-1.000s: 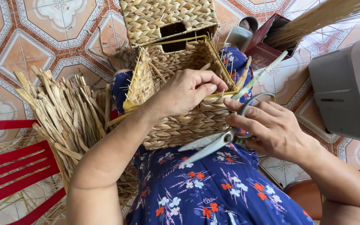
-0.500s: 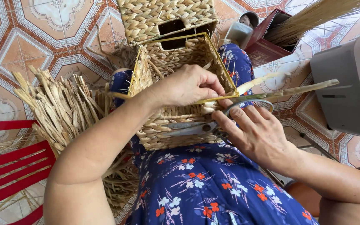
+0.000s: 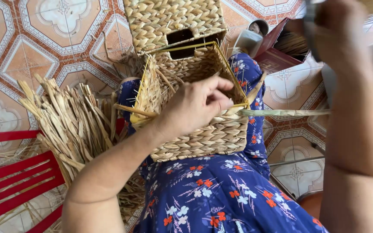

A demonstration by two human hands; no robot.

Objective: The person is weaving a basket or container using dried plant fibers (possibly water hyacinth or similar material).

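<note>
A woven straw basket (image 3: 203, 138) with a yellow wire rim rests on my lap, on the blue flowered dress (image 3: 221, 194). My left hand (image 3: 195, 105) grips its near rim, fingers curled over the edge. A long green-yellow strand (image 3: 290, 113) runs from that rim out to the right. My right hand (image 3: 337, 30) is lifted high at the upper right and is blurred; it is closed around grey scissors (image 3: 309, 23), well above the basket.
A second woven basket (image 3: 173, 21) stands on the tiled floor beyond my knees. A bundle of dried straw (image 3: 74, 125) lies at my left beside a red chair (image 3: 14, 172). A dark red box (image 3: 277, 51) and a tin (image 3: 251, 39) sit at the back right.
My right hand has risen from the basket's side to the upper right with the scissors. My left hand keeps its grip on the rim; the strand now stretches rightward.
</note>
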